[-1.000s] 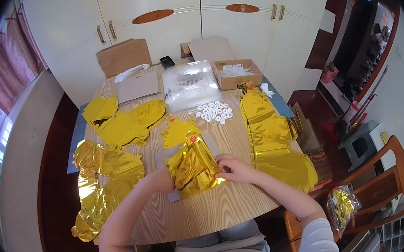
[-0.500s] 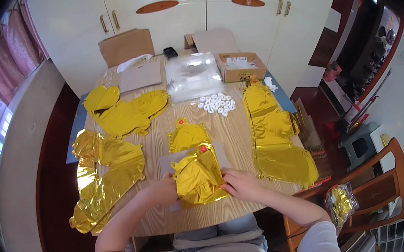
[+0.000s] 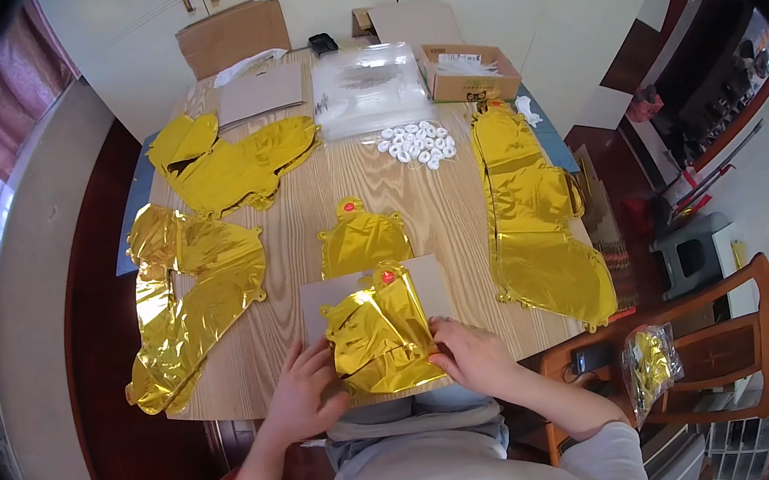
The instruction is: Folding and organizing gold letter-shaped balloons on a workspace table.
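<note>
A crumpled, partly folded gold foil balloon [image 3: 379, 340] lies on a thin grey cardboard sheet [image 3: 317, 316] near the table's front edge. My left hand [image 3: 305, 391] is at its left edge, fingers stretched and thumb apart, holding nothing. On the other side my right hand [image 3: 475, 355] grips the foil's right edge between thumb and fingers. Behind the sheet, another gold foil piece [image 3: 364, 244] with a red tag shows; its near end is hidden by the cardboard.
Flat gold foil balloons lie at left [image 3: 202, 299], back left [image 3: 239, 166] and right [image 3: 537, 204]. Several white rings [image 3: 416, 144], a stack of clear bags [image 3: 367, 90], a cardboard box [image 3: 472, 88] and a grey board [image 3: 260, 98] stand farther back. A wooden chair [image 3: 766, 339] is at right.
The view has tilted downward. My left hand has come away from the foil's left edge, its fingers now spread. The foil lies flatter, with a new crease across its lower part.
</note>
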### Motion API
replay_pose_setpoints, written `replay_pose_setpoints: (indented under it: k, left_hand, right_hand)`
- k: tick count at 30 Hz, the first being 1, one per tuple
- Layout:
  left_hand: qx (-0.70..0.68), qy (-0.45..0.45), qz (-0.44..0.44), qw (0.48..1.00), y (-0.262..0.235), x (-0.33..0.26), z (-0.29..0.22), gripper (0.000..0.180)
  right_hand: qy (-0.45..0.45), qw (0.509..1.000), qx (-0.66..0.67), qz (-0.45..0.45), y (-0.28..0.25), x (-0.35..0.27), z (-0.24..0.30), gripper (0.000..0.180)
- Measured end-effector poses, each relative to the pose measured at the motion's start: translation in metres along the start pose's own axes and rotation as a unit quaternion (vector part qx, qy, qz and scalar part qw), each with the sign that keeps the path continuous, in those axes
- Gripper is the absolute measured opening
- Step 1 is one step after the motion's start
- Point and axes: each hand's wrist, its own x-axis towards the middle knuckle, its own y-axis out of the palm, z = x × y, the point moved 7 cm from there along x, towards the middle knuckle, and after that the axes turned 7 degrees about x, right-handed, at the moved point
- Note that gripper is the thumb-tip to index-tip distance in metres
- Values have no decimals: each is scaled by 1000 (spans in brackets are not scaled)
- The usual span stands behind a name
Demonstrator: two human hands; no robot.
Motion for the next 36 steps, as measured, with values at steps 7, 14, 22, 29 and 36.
replay_pose_setpoints:
  k: [7, 14, 22, 29, 36]
  left_hand:
    - [-15, -88, -102, 991, 17, -8, -2, 29]
    - [20, -102, -133, 986, 15, -9, -13, 18]
    - [108, -122, -178, 970, 20, -10, -22, 13]
    - [114, -141, -193, 964, 22, -12, -19, 17]
    - [97, -68, 80, 990, 48, 2, -78, 40]
  right_hand:
    - [14, 1000, -8, 17, -2, 0, 2, 55]
    - [-5, 999, 12, 31, 1, -2, 1, 85]
    - [18, 1000, 11, 1, -2, -1, 1, 82]
    - [38, 999, -11, -14, 0, 1, -1, 66]
    - [40, 998, -42, -10, 4, 1, 2, 46]
